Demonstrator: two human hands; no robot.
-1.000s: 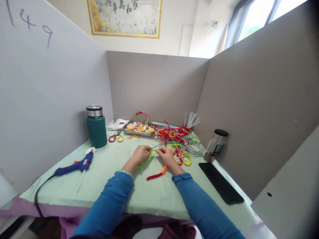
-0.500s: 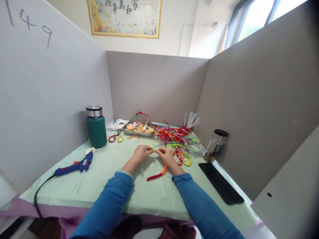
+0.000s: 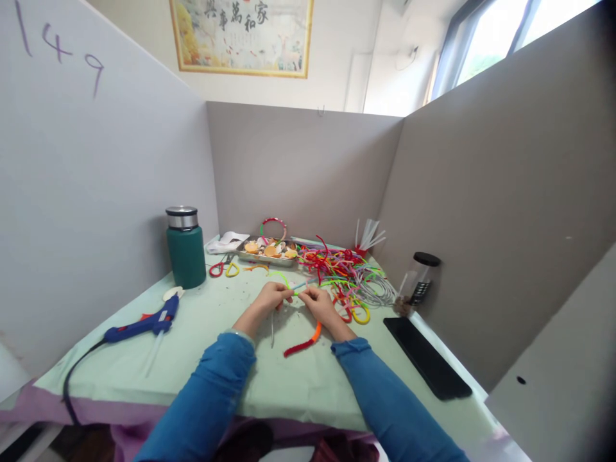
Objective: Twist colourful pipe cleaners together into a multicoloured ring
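Over the middle of the table, my left hand (image 3: pixel 273 298) and my right hand (image 3: pixel 318 303) are close together, each with its fingers pinched. Between the fingertips is a bright yellow-green pipe cleaner (image 3: pixel 286 280); its loose end curves up beyond my left fingers. From under my right hand hangs a curved length wrapped in orange and red fuzzy pipe cleaner (image 3: pixel 299 348), its red end towards me. A thin grey wire end (image 3: pixel 272 332) sticks down below my left hand. Whether these parts join is hidden by my fingers.
A pile of coloured pipe cleaners (image 3: pixel 332 260) and a grey wire coil (image 3: pixel 378 289) lie behind right. A metal tray (image 3: pixel 269 260) holds cut pieces. At left stand a green bottle (image 3: pixel 186 256) and a blue glue gun (image 3: pixel 139 327); a black phone (image 3: pixel 426 356) lies right.
The yellow-green strand now shows a loose end arching up past my left fingers. My left hand has shifted slightly left and down; my right hand stays nearly in place.
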